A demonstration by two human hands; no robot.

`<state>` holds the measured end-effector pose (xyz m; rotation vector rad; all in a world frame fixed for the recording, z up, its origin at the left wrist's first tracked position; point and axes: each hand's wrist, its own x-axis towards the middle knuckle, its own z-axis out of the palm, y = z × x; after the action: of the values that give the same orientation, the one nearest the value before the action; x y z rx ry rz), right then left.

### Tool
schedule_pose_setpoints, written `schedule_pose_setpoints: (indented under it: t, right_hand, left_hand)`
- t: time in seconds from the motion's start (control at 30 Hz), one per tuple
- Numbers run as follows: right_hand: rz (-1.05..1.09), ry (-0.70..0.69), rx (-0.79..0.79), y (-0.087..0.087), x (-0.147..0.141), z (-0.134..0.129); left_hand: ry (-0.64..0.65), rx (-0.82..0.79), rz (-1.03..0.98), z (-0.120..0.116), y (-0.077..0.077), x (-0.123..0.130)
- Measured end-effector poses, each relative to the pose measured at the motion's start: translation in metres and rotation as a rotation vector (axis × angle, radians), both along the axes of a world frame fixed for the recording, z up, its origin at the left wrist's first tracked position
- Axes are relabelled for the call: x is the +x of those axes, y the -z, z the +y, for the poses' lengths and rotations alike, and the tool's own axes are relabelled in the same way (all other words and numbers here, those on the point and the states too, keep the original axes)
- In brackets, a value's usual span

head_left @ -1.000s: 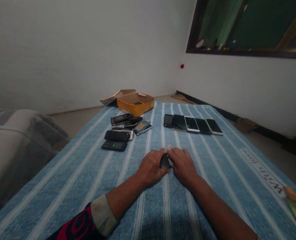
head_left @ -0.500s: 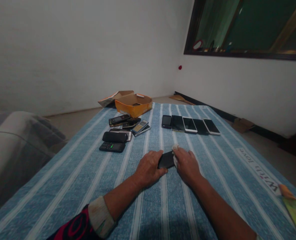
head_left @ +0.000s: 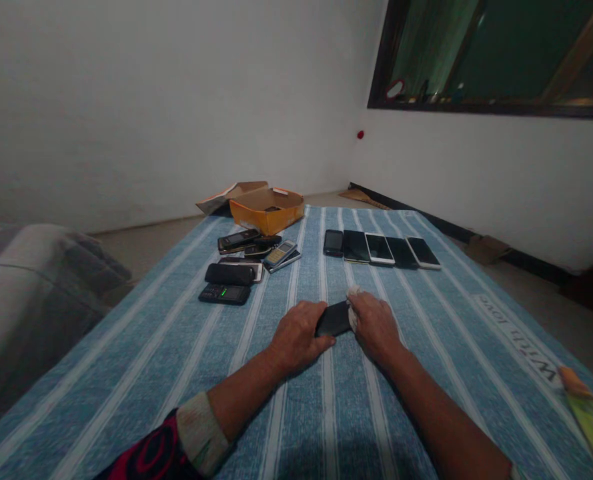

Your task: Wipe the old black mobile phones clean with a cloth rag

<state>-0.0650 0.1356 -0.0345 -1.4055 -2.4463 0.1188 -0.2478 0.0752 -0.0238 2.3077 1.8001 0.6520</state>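
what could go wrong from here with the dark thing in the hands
The dark device could slip: the left hand seems to hold it only by one end. The white cloth, bunched under the right hand, might push it askew. The light-blue keypad phone, propped on another phone, could slide if the striped cover is tugged.

Seemingly "With love" (head_left: 519,339), on tablecloth (head_left: 341,407)

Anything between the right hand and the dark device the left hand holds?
Yes: a crumpled whitish cloth sits between the right hand and the right end of the dark device. Nothing visible separates the left hand from it.
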Motion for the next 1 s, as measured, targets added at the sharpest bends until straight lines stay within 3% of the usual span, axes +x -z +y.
schedule_pose_setpoints:
  t: [1.0]
  right_hand:
    - [-0.052, 0.035, -0.012, 0.0007, 0.0082, 0.0053]
  left_hand:
    - [0.010, -0.010, -0.007, -0.0001, -0.0035, 0.0000]
